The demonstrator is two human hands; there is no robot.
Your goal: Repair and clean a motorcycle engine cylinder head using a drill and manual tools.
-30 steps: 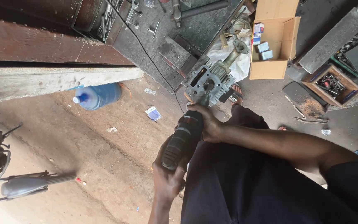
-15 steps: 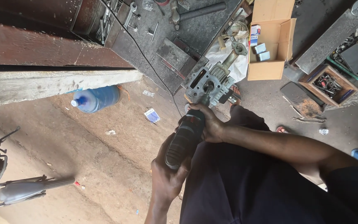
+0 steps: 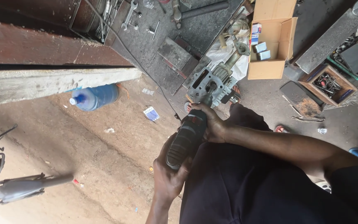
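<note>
Both hands clamp a dark power tool [image 3: 187,139]: left hand [image 3: 168,176] at its rear, right hand [image 3: 212,122] near the nose, pressed into the grey engine cylinder head [image 3: 210,83] at twelve o'clock; steady pressure seems needed.

Person seen from above, head camera. Both forearms bare from elbow to wrist; no sleeve shows on either. Left hand [image 3: 168,178]: bare, no glove, no ring or watch visible. Right hand [image 3: 212,124]: bare, no glove; wrist plain, no band. Fingers [image 3: 199,108] uncovered on both hands. Lower body in dark navy cloth [image 3: 245,186], plain, without print, softly creased across the lap; it fills the lower right of the view. Whether it is trousers or a long garment cannot be told. Footwear too hidden to describe.
</note>
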